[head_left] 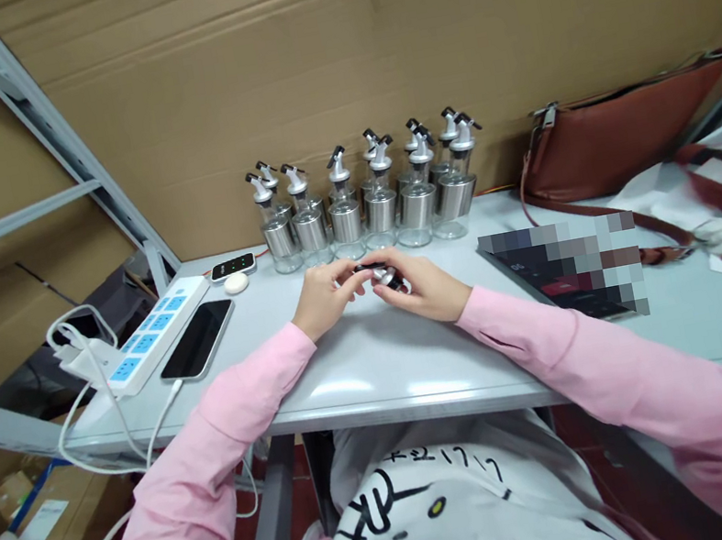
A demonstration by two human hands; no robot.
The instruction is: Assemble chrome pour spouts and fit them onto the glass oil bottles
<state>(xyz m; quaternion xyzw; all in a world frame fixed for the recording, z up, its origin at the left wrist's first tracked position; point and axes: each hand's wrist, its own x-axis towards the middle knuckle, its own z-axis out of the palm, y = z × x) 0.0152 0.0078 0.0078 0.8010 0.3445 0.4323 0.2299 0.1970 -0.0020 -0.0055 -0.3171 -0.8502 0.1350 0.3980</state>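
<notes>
Beneath everything, a glossy pale grey tabletop point(363, 363), with bright reflections along the near edge. Right up close, below that edge, a white garment with a cartoon print point(436, 499). Then two pink sleeves, reaching in from either side, and now to the hands, together at the middle of the tabletop.

Left hand point(330, 299): fingers curled, thumb and forefinger nearly closed, pinching the left end of a small silver-and-black piece point(384, 276). Right hand point(425, 285): fingers bent inward, thumb and fingertips closed around the right side of that same piece. Held between both hands, just nearer than the bottles.

Over to the left, a black-screened smartphone point(197, 341), lying flat, and beside it a long white power strip with blue socket panels point(159, 332). On the right, a flat dark object point(534, 281), partly pixelated.

Farther back, a round white case point(236, 284), near a small black-and-white device with green lights point(233, 267). Then clear glass bottles with silver metal bands point(382, 210), upright in rows, topped with silver-and-black spouts. Far right, a reddish-brown leather-look bag point(622, 131); behind it all, brown cardboard point(365, 55).
</notes>
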